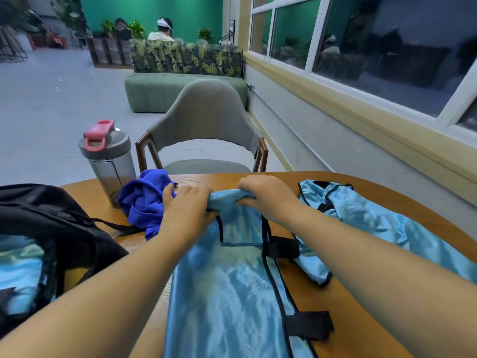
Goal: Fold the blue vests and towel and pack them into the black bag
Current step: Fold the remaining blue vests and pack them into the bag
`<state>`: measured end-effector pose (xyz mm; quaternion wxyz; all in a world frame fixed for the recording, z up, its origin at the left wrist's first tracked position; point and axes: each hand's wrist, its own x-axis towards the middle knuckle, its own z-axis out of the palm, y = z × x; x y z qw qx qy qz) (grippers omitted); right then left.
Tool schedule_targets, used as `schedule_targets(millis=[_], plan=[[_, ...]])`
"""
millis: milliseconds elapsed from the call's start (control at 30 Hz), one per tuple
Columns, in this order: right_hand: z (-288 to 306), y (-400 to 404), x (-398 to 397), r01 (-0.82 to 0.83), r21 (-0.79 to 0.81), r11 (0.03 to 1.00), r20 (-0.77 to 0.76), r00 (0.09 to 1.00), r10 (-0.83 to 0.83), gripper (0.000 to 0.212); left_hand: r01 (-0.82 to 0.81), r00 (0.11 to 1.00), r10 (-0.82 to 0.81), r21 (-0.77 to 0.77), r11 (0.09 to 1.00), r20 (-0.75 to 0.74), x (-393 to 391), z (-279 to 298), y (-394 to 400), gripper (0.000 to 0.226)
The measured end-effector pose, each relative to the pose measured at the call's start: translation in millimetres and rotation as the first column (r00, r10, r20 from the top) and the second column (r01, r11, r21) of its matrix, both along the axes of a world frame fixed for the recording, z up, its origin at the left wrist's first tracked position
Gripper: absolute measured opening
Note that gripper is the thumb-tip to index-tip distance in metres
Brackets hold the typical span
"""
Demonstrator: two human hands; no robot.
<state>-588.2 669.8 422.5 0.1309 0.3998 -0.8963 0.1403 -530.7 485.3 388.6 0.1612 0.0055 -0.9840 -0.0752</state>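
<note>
The light blue vest lies lengthwise on the wooden surface, running from the person's body toward the far edge, its far end bunched into a roll. The left hand grips that roll at one end with curled fingers; the right hand pinches the other end from above. The fabric is shiny and slippery-looking, edged in black piping, with black straps jutting from its right side.

To fold it well, both hands should probably draw the far end back toward the body evenly, keeping the edges lined up and tucking the straps inside so that the bundle stays flat. Slick cloth like this will likely slide apart unless pressed down after each fold.

A second light blue vest lies crumpled to the right, just beside the first. The dark blue towel sits bunched to the left, touching the left hand. The black bag stands open at the left edge, with light blue fabric showing inside. A grey shaker bottle stands behind the towel.
</note>
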Motion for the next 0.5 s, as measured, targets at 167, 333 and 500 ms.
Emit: schedule_targets(millis=[167,333,500], plan=[[-1.5,12.5,16.3,-0.121,-0.084,0.989,-0.093,0.989,0.113,0.020,0.081,0.988,-0.081,-0.005,0.997,-0.132,24.2,1.3,-2.0,0.017],[-3.6,26.8,52.1,-0.263,-0.108,0.959,-0.172,0.955,0.242,0.018,0.198,0.915,-0.229,-0.125,0.972,-0.332,68.6,-15.7,-2.6,0.012],[-33.2,42.4,98.0,-0.333,-0.066,0.941,-0.282,0.911,0.302,0.014,0.304,0.862,-0.360,-0.202,0.931,-0.358,117.1,-45.9,7.9,0.018]])
